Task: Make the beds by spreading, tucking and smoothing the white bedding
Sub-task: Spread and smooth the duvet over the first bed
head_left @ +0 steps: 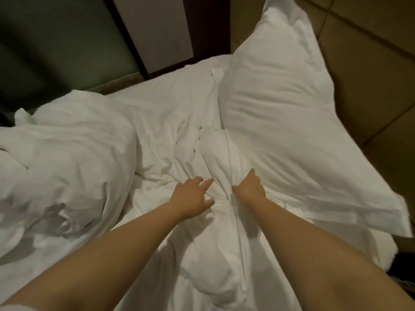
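— What is hidden from us, or cut off?

— Both our forearms run out of the bottom edge. The fingertips of our right hand (249, 187) sink into cloth, so we cannot tell whether it pinches a fold or only presses. The crumpled white duvet (67, 153) is cut by the left edge, and a dark thing at the bottom right corner is too cropped to name. The whole view is dim and a little soft.

— And the left hand?

— Our left hand (194, 196) lies spread on the cloth, index finger straight and pointing towards the right hand, thumb out to the side. It holds nothing.

— Where is the bedding we work on?

— A ridge of bunched white cotton bedding (215, 167) rises between the two hands and runs down between our forearms. The left hand touches its left flank; the right hand's thumb lies against its right flank.

— What is around it?

— A plump white rectangular pillow (280, 131) lies just beside the right hand, its upper end against tan padded panels (370, 75); its flat hem passes under our right forearm. Beyond the ridge, a wrinkled white flat sheet (168, 104) reaches to a dark wooden frame (211, 30). The duvet heap sits well apart from the left hand.
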Demonstrator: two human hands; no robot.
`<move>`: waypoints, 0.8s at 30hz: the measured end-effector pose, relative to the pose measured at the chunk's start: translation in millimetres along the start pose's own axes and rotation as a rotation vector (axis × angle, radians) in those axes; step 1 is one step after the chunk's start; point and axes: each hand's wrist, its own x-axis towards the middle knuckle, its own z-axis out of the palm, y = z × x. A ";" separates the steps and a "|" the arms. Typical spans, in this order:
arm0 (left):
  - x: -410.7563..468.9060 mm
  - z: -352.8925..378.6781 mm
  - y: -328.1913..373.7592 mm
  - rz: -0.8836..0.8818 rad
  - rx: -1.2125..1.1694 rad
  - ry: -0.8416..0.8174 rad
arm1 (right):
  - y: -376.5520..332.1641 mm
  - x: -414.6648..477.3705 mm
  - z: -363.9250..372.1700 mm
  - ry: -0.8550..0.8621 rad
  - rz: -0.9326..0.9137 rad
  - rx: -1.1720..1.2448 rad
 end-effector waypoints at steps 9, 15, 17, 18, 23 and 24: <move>40.1 -25.4 26.5 -0.323 -0.837 0.112 | -15.8 -67.2 21.5 0.061 -0.432 0.103; 25.4 -46.3 56.3 0.011 -0.585 0.182 | 8.9 -85.8 -14.5 0.340 -0.329 0.347; 21.0 -45.7 65.7 0.114 -0.459 0.182 | 22.4 -72.8 -42.3 0.535 -0.170 0.382; 24.4 -45.5 69.7 0.138 -0.398 0.188 | 32.7 -63.9 -59.3 0.597 -0.096 0.286; 55.9 -52.9 83.8 0.099 -0.288 0.079 | 74.6 -23.9 -138.6 0.576 0.195 -0.221; 63.0 -54.8 89.1 0.096 -0.288 0.067 | 82.9 -14.4 -150.4 0.551 0.230 -0.263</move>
